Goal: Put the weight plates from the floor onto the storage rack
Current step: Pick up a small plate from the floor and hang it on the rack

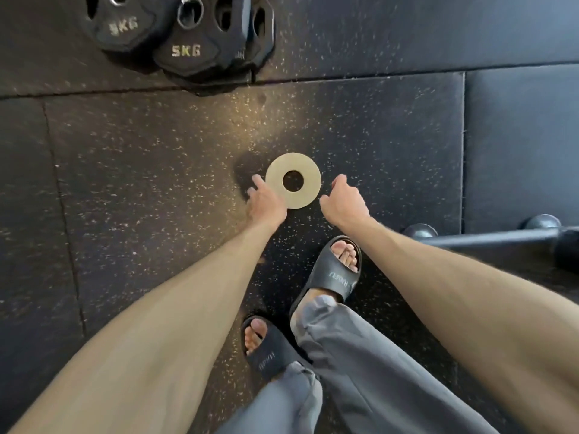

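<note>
small plate (293,181) on floor (156,151), between hands

Floor (156,151) open rnd tan plate (305,164); rack bar (488,239) far right.

tan ring plate (293,180), black 5KG plates (185,42), black speckled floor mat (141,145), grey trousers (360,355), black slides (336,274)

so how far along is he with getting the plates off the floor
Nothing looks racked; no storage rack is in view. In hand: the left hand and right hand reach down either side of the small tan plate, which lies flat on the floor, not yet gripped. Left: that plate, plus the black 5KG plates overlapping at the top.
</note>
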Motion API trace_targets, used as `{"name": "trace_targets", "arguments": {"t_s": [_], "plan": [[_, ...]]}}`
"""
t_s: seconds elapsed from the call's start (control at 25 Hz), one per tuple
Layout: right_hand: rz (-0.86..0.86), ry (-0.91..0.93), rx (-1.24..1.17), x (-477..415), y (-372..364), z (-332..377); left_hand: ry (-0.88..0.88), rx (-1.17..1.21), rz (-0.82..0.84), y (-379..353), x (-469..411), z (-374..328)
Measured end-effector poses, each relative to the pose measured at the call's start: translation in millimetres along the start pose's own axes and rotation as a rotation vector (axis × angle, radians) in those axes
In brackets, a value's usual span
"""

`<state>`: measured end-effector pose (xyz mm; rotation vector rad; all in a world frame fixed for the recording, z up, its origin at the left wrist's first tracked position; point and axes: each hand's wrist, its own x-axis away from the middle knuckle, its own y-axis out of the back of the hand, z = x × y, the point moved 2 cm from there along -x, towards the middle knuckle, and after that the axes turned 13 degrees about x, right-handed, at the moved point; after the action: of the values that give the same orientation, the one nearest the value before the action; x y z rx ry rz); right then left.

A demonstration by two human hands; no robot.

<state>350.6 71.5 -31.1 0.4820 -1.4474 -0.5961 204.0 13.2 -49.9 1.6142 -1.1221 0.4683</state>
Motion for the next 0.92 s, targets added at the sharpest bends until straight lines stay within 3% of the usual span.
{"name": "trace_targets", "arguments": {"t_s": [0.16,0.36,0.48,0.72,0.92], "plan": [[-0.040,-0.045,-0.040,-43,-30,17,-0.037,-0.028,-0.082,-24,-49,-4],[-0.119,-0.052,0.033,-67,-46,31,-0.268,-0.267,-0.150,-35,-66,-3],[-0.108,-0.045,0.050,-70,-42,31,-0.300,-0.292,-0.162,-33,-63,-6],[0.031,0.009,0.115,-23,-15,4,-0.287,-0.562,-0.036,-7,-10,-26],[0.050,-0.088,0.036,89,70,-24,-0.376,-0.667,0.116,45,99,-95]]}}
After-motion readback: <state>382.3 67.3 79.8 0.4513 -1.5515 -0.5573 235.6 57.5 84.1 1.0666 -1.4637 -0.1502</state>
